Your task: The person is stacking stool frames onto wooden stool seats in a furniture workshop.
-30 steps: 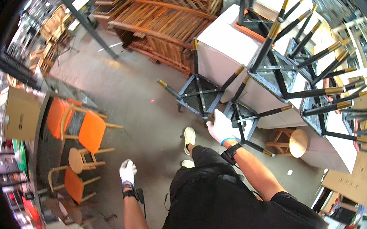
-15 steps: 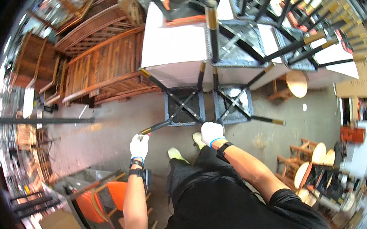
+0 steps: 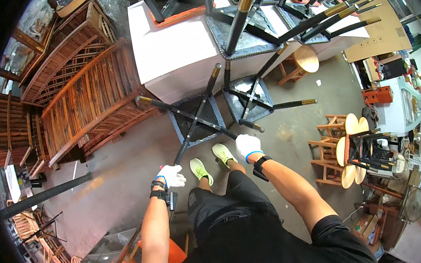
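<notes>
An upturned stool (image 3: 176, 122) with a square dark underside, crossed black legs and gold leg tips stands on the floor before me, against the white table's front. My left hand (image 3: 171, 176), in a white glove, is closed around the end of its near left leg, hiding the tip. My right hand (image 3: 248, 144), gloved too, is closed on the end of the near right leg. Just right of it stands a second upturned stool (image 3: 262, 93) of the same kind, one gold-tipped leg reaching close to my right hand.
A white table (image 3: 171, 44) bears several more upturned stools (image 3: 246, 29). Slatted wooden benches (image 3: 89, 87) stand at the left. Small wooden stools with round seats (image 3: 350, 123) cluster at the right. A dark post (image 3: 47, 195) juts in from the left; orange chairs (image 3: 175, 254) are beside my left arm.
My view has turned, shifting the table leftward. My left hand has moved from near the leg's gold tip to a closed hold over it. The left stool appears rotated; my right hand stays on it.
</notes>
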Demonstrator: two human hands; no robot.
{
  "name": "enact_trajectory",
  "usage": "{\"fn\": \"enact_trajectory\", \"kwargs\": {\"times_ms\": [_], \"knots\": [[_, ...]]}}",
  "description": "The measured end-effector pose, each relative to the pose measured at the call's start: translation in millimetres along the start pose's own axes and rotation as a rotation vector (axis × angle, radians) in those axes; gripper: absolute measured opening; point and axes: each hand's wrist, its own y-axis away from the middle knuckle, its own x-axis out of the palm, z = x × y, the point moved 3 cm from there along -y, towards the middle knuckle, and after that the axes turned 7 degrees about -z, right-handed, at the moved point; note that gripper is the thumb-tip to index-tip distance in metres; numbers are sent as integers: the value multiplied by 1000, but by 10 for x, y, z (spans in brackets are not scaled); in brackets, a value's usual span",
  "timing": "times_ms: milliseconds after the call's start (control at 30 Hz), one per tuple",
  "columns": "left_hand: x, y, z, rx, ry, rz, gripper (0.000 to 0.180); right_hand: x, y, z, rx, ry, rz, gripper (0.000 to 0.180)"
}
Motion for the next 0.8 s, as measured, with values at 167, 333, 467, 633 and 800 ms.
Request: {"fn": "enact_trajectory", "kwargs": {"times_ms": [167, 333, 467, 633, 800], "knots": [[-184, -367, 660, -161, 61, 173, 20, 366, 217, -86, 470, -418, 483, 27], [-121, -520, 948, -44, 19, 119, 20, 997, 585, -232, 846, -1151, 576, 25], [-103, -477, 1162, 75, -72, -67, 26, 1046, 777, -223, 697, -969, 497, 29], [-105, -51, 1557, 159, -7, -87, 27, 946, 1156, -225, 549, -962, 475, 27], [44, 617, 2246, 160, 19, -198, 32, 1306, 1765, -320, 430, -1020, 473, 27]]}}
